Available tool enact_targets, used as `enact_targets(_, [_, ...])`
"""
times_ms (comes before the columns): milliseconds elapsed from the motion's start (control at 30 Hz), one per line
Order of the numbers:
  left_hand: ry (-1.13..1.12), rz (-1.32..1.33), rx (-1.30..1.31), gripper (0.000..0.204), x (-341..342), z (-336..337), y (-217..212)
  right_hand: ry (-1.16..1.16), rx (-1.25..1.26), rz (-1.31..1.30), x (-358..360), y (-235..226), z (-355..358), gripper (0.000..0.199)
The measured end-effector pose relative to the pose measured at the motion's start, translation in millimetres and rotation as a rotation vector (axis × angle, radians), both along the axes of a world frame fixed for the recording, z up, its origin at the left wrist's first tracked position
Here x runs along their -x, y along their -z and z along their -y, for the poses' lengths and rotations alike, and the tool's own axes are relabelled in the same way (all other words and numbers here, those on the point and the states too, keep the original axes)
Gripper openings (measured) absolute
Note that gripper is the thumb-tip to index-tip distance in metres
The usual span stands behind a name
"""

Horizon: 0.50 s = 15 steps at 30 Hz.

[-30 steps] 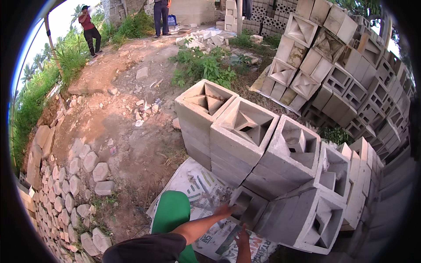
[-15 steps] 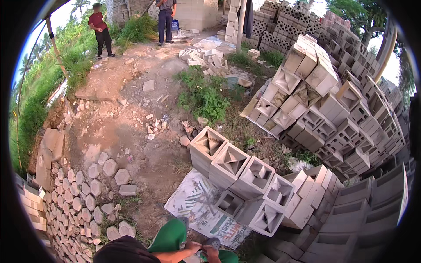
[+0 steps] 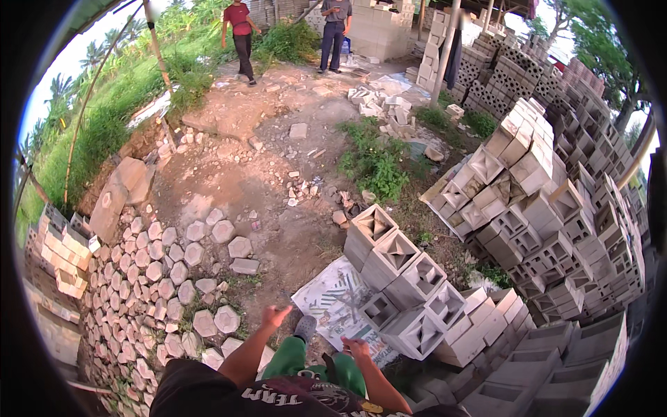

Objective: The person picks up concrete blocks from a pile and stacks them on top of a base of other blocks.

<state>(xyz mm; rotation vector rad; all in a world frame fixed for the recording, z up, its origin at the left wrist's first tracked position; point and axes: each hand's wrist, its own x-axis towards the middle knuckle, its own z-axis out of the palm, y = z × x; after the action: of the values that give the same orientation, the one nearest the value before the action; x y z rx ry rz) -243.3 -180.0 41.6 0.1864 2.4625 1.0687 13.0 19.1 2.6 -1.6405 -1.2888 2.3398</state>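
Note:
My left hand (image 3: pixel 276 317) is held out in front of my body with its fingers apart, and nothing shows in it. To its right, my right hand (image 3: pixel 356 348) hovers over my green trousers (image 3: pixel 292 356) and the edge of a printed white sheet (image 3: pixel 326 292). Its fingers look loosely bent and apart, with no object visible between them. Hollow concrete blocks (image 3: pixel 410 274) stand in a row just beyond my right hand, partly on the sheet. A grey shoe (image 3: pixel 305 327) of mine rests beside the sheet, below my left hand.
Hexagonal paving stones (image 3: pixel 174 274) cover the ground at left. Tall stacks of hollow blocks (image 3: pixel 500 181) rise at right. A leafy plant (image 3: pixel 382 167) and rubble (image 3: pixel 379 104) lie farther off. Two people stand at the back, one in a red shirt (image 3: pixel 237 19), one in grey (image 3: pixel 337 12).
My hands were together low over my lap; now they are apart and raised. The scene has shifted right and down in the view. The red-shirted person's arms have lowered and their legs have shifted.

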Motion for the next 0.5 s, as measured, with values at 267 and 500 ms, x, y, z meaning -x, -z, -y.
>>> enact_targets(267, [-0.104, 0.001, 0.730, 0.054, -244.0, 249.3, 73.5, -0.702, -0.100, 0.148, -44.0, 17.3, 10.7, 0.031])
enact_targets(500, [-0.848, 0.476, 0.661, 0.036, -463.3, 289.7, 74.9, -1.442, -0.477, -0.415, -25.5, 14.8, 72.4, 0.041])
